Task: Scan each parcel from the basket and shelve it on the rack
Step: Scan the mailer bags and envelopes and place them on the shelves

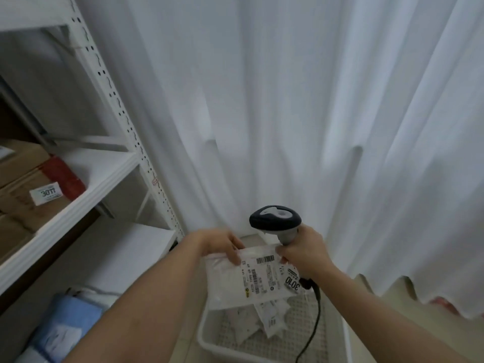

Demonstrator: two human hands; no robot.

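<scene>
While a person is standing over a white basket (209,339) on the floor, the left hand (222,244) is pinching the top left edge of a white parcel (251,279) labelled 3010, held just above the basket. The right hand (303,254) is curling round the handle of a dark barcode scanner (275,221) and touching the parcel's top right edge. More parcels are lying in the basket. A white rack (110,163) holding cardboard boxes (23,179) is standing to the left.

White parcel (251,279) with black barcode print; black-and-grey scanner (276,222) with black cable (313,328); white perforated basket (209,341); white rack (86,176) bearing brown cartons (21,184), one red-taped; blue bag (65,320); white curtain (288,100).
</scene>
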